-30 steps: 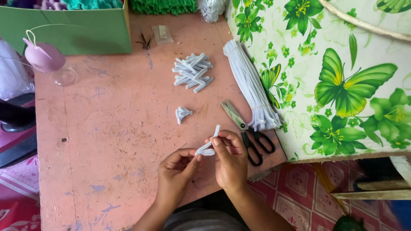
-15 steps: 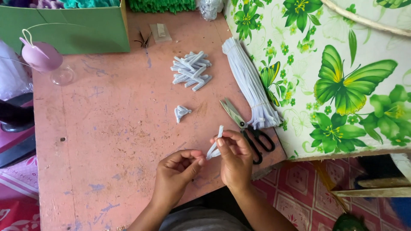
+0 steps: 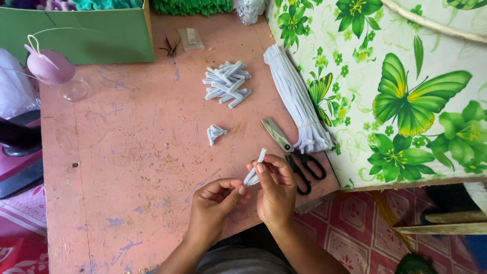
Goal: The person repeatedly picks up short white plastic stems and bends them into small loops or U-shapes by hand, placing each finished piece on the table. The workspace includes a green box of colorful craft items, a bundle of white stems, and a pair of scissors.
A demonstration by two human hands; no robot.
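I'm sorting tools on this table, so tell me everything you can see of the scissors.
The scissors lie flat near the right edge of the worn pink table, closed, pale metal blades pointing up-left, black loop handles toward the person. They lie right beside the lower end of the long white bundle. The right hand works just below them; neither hand touches them.

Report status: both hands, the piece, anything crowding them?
Left hand and right hand both pinch one short white strip. Held above the table. Scissors lie close beside right hand, not touching.

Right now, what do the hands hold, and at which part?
Both hands, right hand and left hand, pinch a short white strip at its lower end.
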